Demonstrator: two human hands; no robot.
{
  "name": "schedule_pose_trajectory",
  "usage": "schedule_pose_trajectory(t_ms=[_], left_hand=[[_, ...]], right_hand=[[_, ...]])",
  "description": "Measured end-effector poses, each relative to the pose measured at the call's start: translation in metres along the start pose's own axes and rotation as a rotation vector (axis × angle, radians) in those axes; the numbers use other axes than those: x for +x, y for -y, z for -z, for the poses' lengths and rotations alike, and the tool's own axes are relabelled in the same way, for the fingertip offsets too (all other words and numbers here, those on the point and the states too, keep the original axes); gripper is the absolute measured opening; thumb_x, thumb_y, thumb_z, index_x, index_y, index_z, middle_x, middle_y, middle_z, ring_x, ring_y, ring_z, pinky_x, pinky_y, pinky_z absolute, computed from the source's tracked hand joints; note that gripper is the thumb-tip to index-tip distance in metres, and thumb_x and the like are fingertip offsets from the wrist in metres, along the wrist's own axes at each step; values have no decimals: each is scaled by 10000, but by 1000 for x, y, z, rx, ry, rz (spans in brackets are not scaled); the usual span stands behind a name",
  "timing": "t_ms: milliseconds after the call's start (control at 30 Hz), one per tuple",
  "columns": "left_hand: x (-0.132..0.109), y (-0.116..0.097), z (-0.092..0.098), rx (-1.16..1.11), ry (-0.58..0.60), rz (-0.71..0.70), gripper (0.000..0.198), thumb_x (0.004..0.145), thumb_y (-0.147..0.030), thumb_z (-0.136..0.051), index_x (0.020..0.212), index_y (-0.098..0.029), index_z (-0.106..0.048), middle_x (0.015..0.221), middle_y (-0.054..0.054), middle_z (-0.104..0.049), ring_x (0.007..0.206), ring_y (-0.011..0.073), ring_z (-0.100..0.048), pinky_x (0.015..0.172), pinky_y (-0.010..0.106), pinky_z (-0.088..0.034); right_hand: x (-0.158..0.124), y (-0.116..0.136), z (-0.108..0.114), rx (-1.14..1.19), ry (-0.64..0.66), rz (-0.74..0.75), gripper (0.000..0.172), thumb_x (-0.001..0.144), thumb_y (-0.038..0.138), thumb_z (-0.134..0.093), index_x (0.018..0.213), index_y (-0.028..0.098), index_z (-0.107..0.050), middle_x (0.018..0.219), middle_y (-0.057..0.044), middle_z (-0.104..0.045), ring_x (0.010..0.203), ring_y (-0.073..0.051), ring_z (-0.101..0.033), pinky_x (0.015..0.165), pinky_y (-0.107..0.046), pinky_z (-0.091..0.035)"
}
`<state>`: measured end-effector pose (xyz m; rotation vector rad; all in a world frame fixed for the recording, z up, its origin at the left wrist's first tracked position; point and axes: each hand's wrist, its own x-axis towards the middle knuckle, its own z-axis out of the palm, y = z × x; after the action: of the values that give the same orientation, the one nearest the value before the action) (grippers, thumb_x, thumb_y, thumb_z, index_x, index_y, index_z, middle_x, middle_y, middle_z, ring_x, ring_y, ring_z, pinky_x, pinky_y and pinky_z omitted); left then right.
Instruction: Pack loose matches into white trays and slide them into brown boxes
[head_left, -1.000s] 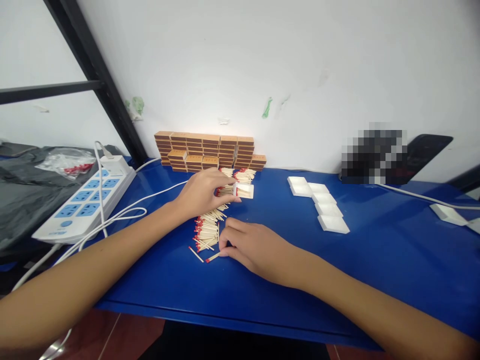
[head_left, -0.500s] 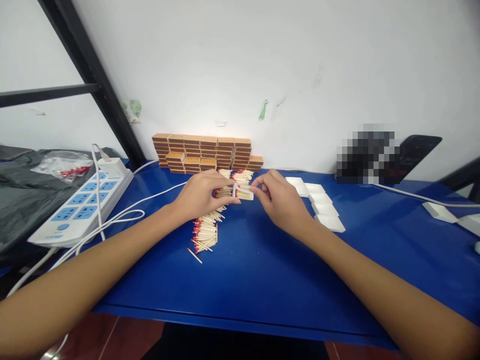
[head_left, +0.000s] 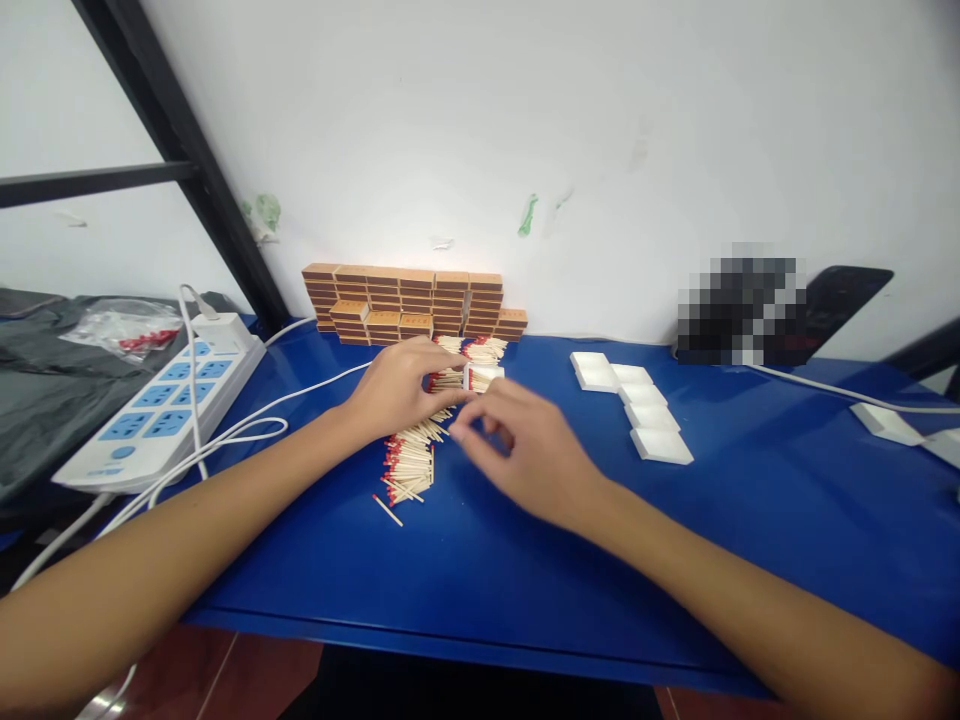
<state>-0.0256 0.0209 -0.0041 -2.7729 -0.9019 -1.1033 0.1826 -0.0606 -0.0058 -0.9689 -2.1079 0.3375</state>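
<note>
My left hand [head_left: 409, 390] grips a small white matchbox tray [head_left: 487, 371] between thumb and fingers, with some matches inside it. Just right of that tray, my right hand [head_left: 532, 450] hovers over the table, its thumb and forefinger curved and slightly apart, nothing visible between them. Red-tipped matches [head_left: 412, 462] lie in a long heap below and behind my left hand, which hides part of it. One loose match [head_left: 388, 510] rests apart at the near end.
Brown matchboxes [head_left: 405, 290] are stacked against the wall. Several white trays [head_left: 646, 415] lie to the right on the blue table [head_left: 480, 580]. A white power strip [head_left: 161, 400] with cables stands at left. A phone [head_left: 847, 310] leans at the back right.
My right hand has moved left and nearer to me, away from the tray's right end toward the match heap. My left hand stays on the tray.
</note>
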Motion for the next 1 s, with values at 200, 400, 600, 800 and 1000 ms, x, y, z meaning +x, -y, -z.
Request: schedule_pose_trajectory(t_ms=[200, 400, 600, 800, 1000], left_hand=[[0, -2, 0, 18, -5, 11, 456, 873, -583, -750, 1091, -183, -768, 885, 52, -771, 824, 205, -664, 756, 331, -512], [-1, -2, 1, 22, -2, 5, 446, 861, -568, -770, 1093, -188, -761, 871, 44, -764, 844, 212, -675, 781, 334, -512], [-1, -2, 1, 30, -3, 0, 436, 861, -561, -773, 1091, -191, -761, 889, 43, -767, 844, 209, -672, 768, 329, -504], [-1, -2, 0, 21, 4, 14, 425, 852, -540, -791, 1091, -190, -767, 910, 49, -775, 859, 212, -677, 758, 325, -503], [0, 0, 1, 26, 7, 11, 450, 855, -570, -774, 1090, -186, -767, 895, 49, -774, 838, 209, -676, 777, 341, -520]], right_hand=[[-17, 38, -27, 41, 245, -40, 184, 883, 350, -758, 891, 190, -667, 934, 4, -633, 687, -112, -534, 636, -280, -397], [-14, 35, -33, -26, 264, -48, 127, 887, 292, -729, 896, 182, -665, 959, -10, -640, 727, -130, -562, 657, -295, -407], [-17, 34, -39, -71, 282, -24, 104, 905, 288, -707, 911, 186, -683, 990, -31, -662, 792, -163, -616, 687, -308, -430], [-19, 31, -44, -108, 251, 18, 76, 935, 235, -655, 883, 186, -681, 935, -23, -652, 782, -162, -622, 692, -307, -448], [-16, 24, -34, -196, 272, 115, 105, 976, 242, -652, 894, 179, -669, 938, -34, -656, 810, -160, -628, 704, -294, -472]])
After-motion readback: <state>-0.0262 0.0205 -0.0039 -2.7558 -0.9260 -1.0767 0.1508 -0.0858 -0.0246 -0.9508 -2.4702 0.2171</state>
